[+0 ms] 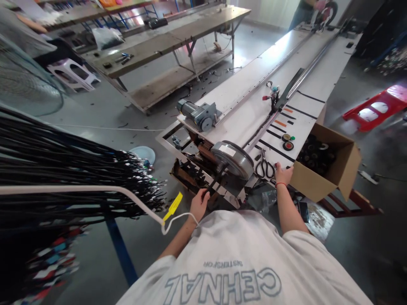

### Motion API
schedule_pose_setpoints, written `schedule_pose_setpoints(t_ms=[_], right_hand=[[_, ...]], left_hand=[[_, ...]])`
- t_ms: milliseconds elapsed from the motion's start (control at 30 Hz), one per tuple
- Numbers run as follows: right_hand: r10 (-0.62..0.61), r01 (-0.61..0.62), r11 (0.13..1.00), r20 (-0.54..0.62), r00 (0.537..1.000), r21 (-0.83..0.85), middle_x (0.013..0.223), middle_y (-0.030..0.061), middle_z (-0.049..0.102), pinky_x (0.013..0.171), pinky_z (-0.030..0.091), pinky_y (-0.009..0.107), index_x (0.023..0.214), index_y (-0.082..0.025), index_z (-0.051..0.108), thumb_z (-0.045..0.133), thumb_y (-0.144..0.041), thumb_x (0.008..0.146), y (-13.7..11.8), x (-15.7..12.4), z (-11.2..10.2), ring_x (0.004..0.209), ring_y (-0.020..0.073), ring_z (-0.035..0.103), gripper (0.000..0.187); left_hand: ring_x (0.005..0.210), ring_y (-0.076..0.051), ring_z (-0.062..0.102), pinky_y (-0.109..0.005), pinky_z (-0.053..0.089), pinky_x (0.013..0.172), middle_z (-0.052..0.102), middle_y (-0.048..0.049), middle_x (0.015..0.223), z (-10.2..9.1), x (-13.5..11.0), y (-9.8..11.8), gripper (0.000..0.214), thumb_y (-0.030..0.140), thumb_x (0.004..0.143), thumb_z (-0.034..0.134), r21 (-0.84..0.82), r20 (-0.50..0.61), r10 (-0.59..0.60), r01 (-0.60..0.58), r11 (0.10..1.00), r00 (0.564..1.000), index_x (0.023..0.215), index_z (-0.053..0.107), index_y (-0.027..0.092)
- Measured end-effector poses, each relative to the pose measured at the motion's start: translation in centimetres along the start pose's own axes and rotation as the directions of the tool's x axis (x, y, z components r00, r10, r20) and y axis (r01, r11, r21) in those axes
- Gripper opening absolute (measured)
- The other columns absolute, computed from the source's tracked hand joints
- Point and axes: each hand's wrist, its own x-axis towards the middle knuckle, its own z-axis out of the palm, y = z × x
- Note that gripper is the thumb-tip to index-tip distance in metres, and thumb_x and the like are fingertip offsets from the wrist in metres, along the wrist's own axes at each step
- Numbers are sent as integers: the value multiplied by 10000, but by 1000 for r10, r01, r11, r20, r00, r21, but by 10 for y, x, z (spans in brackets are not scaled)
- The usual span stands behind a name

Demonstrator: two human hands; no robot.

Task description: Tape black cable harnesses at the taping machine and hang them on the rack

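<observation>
My left hand (199, 203) is closed at the lower end of a dark, narrow length (216, 181), which looks like a taped cable and reaches up to a grey wheel (233, 159) at the bench end. My right hand (283, 174), with a red string round the wrist, is at the bench's near right edge. Its fingers are curled, and I cannot make out what they hold. Just left of it lie black-handled scissors (264, 167). Farther up are two tape rolls (288, 145) and several black strips (276, 150) on the white bench top (244, 114).
An open cardboard box (318, 182) of dark rolls stands right of the bench. A grey motor (199, 114) sits at its left edge. To my left hang bundles of black cables (79, 169) beside a pale bent tube (95, 188). A red stool (375, 108) stands at right.
</observation>
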Motion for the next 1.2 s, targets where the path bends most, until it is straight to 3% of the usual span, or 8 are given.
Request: schedule_pose_setpoints(t_ms=[367,467,567,633,767,867,1033,1200], right_hand=[[1,-1,1000,11,1000,2,1366,309,458,1034,370,515,1453,-17,319,604,-552,794,-4,-2,-7,1272,402,452,895],[-190,185,981,-115,975,-52,1447,294,376,1083,296,541,1438,-35,352,642,-463,767,-18,-1,-10,1346,399,354,847],[-476,485,873,-119,871,61,1434,272,407,1077,319,488,1395,-43,402,584,-445,803,-55,-4,-9,1312,343,410,738],[-595,564,788,66,801,247,1261,233,568,974,428,432,1308,-74,488,491,-508,863,-90,-13,-6,1111,283,575,621],[-697,574,710,525,489,408,832,99,668,762,481,332,1048,-116,626,371,-670,896,-171,-46,5,731,199,617,629],[-688,670,653,646,330,352,694,58,624,725,448,304,902,-110,655,381,-725,876,-222,-77,15,672,184,569,674],[-561,717,663,777,288,213,606,69,564,758,437,316,666,-145,633,380,-742,869,-254,-103,26,696,209,573,680],[-708,481,688,650,277,544,780,77,662,916,428,349,793,-178,688,311,-782,842,-191,-90,13,924,244,607,713]], left_hand=[[856,-210,682,-350,524,851,720,-72,894,19,34,16,334,423,906,477,-79,42,36,-32,996,998,1057,620,162],[887,-213,687,-354,526,869,727,-82,927,22,41,18,371,451,920,459,-160,85,25,-11,987,996,1085,611,156],[881,-207,688,-340,534,850,723,-87,937,24,50,18,418,492,935,416,-216,113,-6,31,976,994,1065,618,150],[881,-199,685,-323,541,822,718,-85,949,25,59,17,418,489,943,399,-232,118,-33,60,971,992,1040,628,154],[795,-185,690,-306,549,748,722,-70,848,28,75,20,366,420,968,359,-290,206,-107,165,943,973,1014,611,158],[702,-175,677,-299,544,691,716,-62,773,26,82,30,337,384,971,352,-285,257,-139,212,935,957,952,596,153],[710,-171,656,-295,532,713,701,-60,756,18,84,44,378,406,965,360,-207,258,-19,74,976,966,803,600,164],[666,-151,640,-289,531,710,673,-46,720,29,92,48,411,488,949,391,-356,335,-86,210,911,938,735,550,176]])
